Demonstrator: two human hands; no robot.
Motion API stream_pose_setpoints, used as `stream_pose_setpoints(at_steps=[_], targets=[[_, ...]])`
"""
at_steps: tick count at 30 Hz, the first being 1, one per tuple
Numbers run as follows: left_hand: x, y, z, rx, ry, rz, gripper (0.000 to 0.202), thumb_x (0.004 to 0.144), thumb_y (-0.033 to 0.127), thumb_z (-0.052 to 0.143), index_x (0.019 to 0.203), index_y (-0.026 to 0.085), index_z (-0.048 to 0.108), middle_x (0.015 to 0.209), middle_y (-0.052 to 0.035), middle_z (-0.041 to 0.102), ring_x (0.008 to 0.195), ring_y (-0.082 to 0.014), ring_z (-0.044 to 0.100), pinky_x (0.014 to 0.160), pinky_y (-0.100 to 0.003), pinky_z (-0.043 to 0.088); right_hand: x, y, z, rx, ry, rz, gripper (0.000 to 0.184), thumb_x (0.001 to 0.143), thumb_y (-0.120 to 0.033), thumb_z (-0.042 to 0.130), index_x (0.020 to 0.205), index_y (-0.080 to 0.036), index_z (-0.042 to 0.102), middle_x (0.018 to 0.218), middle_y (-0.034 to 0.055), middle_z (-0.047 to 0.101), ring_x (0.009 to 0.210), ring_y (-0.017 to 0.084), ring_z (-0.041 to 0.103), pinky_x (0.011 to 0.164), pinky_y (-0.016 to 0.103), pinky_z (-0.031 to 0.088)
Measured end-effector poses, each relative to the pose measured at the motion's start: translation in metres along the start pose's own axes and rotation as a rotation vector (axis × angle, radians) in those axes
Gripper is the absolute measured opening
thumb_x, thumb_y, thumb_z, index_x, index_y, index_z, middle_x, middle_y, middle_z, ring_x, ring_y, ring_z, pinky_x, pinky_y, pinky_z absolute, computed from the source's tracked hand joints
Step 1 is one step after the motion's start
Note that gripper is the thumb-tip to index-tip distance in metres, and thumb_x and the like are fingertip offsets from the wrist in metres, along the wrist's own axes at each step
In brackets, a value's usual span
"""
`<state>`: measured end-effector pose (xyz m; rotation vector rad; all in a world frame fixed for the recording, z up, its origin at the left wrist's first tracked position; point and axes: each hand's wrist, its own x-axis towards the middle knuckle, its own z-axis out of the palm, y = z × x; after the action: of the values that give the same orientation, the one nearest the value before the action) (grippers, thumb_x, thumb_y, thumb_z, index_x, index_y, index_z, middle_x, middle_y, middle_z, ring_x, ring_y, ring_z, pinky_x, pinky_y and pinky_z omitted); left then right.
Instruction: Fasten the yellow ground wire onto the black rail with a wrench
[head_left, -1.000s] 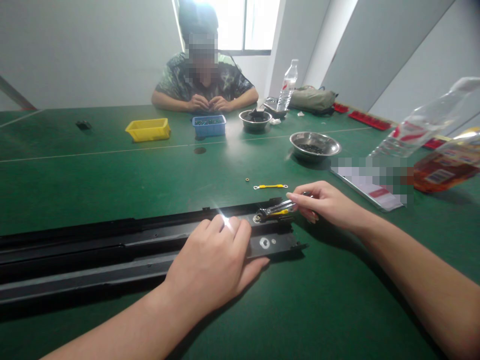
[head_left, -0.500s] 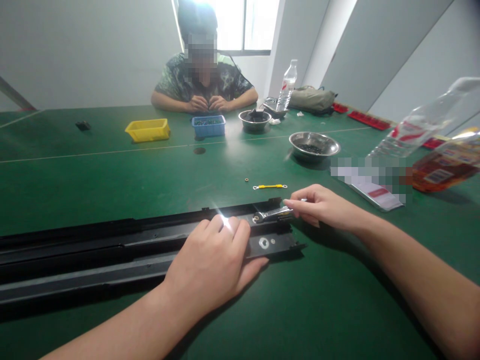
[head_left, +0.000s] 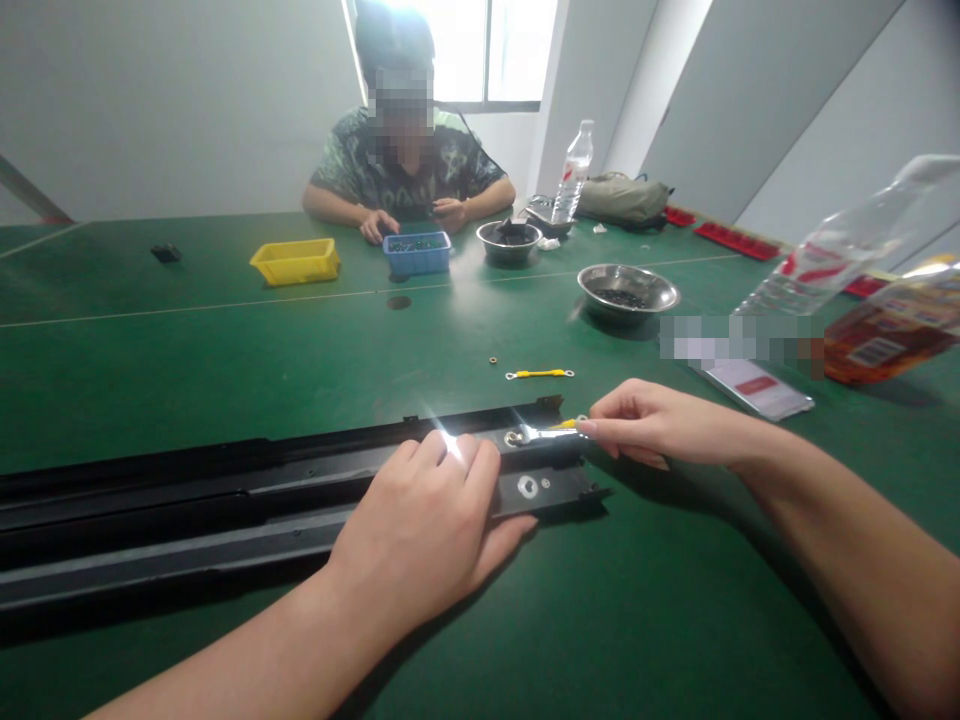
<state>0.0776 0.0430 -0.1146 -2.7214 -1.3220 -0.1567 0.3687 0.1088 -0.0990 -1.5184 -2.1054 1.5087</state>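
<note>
Black and channelled, a long frame (head_left: 285, 482) lies on the green desk (head_left: 337, 370), clasped near its right end by the person's left hand (head_left: 427, 510), while the right hand (head_left: 637, 422) pinches a shiny wrench (head_left: 547, 433), its head at a fastener (head_left: 514, 439). Just beyond lie a yellow lead (head_left: 544, 374) and small ring (head_left: 493, 360); farther off stand a steel bowl (head_left: 630, 309), yellow bin (head_left: 304, 268) and blue bin (head_left: 420, 263), before a seated co-worker (head_left: 409, 185).
</note>
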Motion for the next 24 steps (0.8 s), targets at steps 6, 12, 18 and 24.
stream_pose_setpoints(at_steps=[6,12,18,24], targets=[[0.0,0.0002,0.0,-0.002,-0.009,-0.005,0.045,0.1,0.062,0.039,0.108,0.021,0.056,0.096,-0.0102,0.061,0.089,-0.0317,0.055,0.077,-0.047,0.046,-0.0004,-0.0016,-0.0003,0.036,-0.004,0.015,0.049,0.091,-0.058,0.066,0.064,-0.018,0.06,0.047,-0.0036,0.046,0.042,0.01,0.042,0.042,0.024,0.027],[0.0002,-0.0004,0.0011,-0.001,-0.015,-0.008,0.046,0.1,0.062,0.037,0.109,0.021,0.056,0.096,-0.011,0.061,0.09,-0.0317,0.055,0.078,-0.047,0.046,0.0013,-0.0002,0.0006,0.04,0.065,0.037,0.049,0.088,-0.059,0.069,0.061,-0.019,0.059,0.047,-0.004,0.044,0.041,0.011,0.042,0.04,0.025,0.026],[-0.0001,-0.0005,0.0014,0.007,-0.004,-0.004,0.045,0.1,0.062,0.04,0.108,0.021,0.056,0.095,-0.0106,0.061,0.09,-0.0314,0.055,0.077,-0.046,0.045,0.0057,-0.0027,0.003,-0.027,0.367,-0.048,0.046,0.088,-0.06,0.068,0.069,-0.018,0.066,0.047,-0.0046,0.043,0.042,0.009,0.036,0.043,0.026,0.022],[-0.0007,-0.0009,0.0009,0.003,0.008,-0.002,0.044,0.099,0.062,0.041,0.107,0.021,0.056,0.095,-0.0103,0.061,0.09,-0.0314,0.055,0.077,-0.047,0.046,0.0071,-0.0038,0.0067,0.095,0.389,-0.192,0.048,0.093,-0.062,0.063,0.07,-0.02,0.059,0.047,-0.0032,0.05,0.044,0.011,0.044,0.048,0.027,0.031]])
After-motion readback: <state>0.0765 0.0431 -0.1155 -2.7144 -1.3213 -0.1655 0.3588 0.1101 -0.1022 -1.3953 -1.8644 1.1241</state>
